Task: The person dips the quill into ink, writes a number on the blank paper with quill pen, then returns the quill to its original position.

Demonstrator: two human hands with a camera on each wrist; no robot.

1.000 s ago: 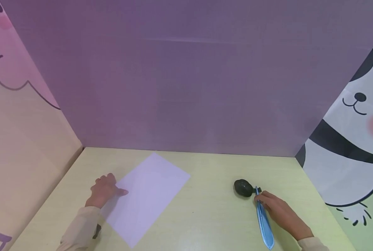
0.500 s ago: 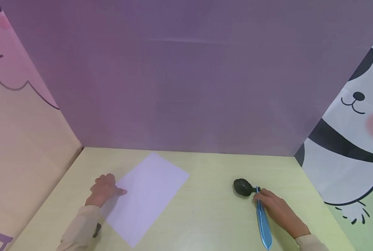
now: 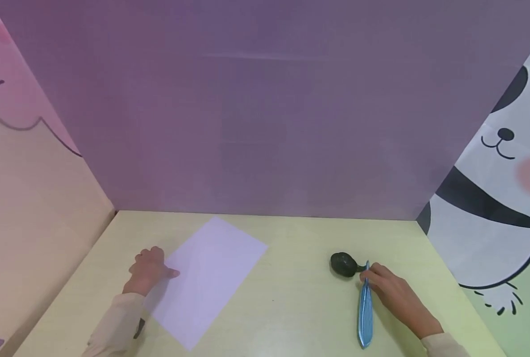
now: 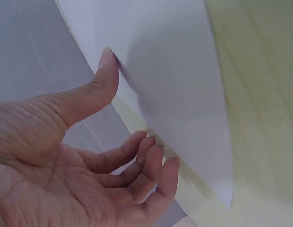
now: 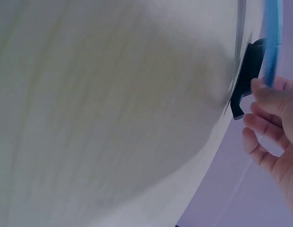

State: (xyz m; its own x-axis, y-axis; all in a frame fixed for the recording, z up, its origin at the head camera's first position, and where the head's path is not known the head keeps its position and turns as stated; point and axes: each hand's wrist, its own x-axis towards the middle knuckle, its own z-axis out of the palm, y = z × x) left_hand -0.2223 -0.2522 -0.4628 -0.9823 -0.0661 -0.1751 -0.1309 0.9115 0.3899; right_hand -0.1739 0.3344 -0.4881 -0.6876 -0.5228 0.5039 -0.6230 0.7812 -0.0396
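In the head view, my left hand (image 3: 147,271) rests at the left edge of a white sheet of paper (image 3: 213,282). Its thumb (image 4: 108,66) touches the paper's edge in the left wrist view, while the other fingers are loosely bent beside it. At the right, my right hand (image 3: 396,295) pinches a long, shiny blue blade-shaped thing (image 3: 365,317) near its upper end, between thumb and fingers. Fine ridges show on this blue thing (image 5: 273,42) in the right wrist view. A dark, glossy oval thing (image 3: 343,265) with a short stem lies just left of that hand.
A pale wooden table (image 3: 287,317) carries everything. Behind it rises a purple panel (image 3: 269,139). Printed side panels stand at left and right, the right one showing a panda (image 3: 492,233). A small dark thing (image 3: 139,328) sits by the left sleeve.
The lower end of the blue thing has swung left, so it now hangs nearly straight toward the front. My left hand and the paper stay almost in place; the view shifts slightly.
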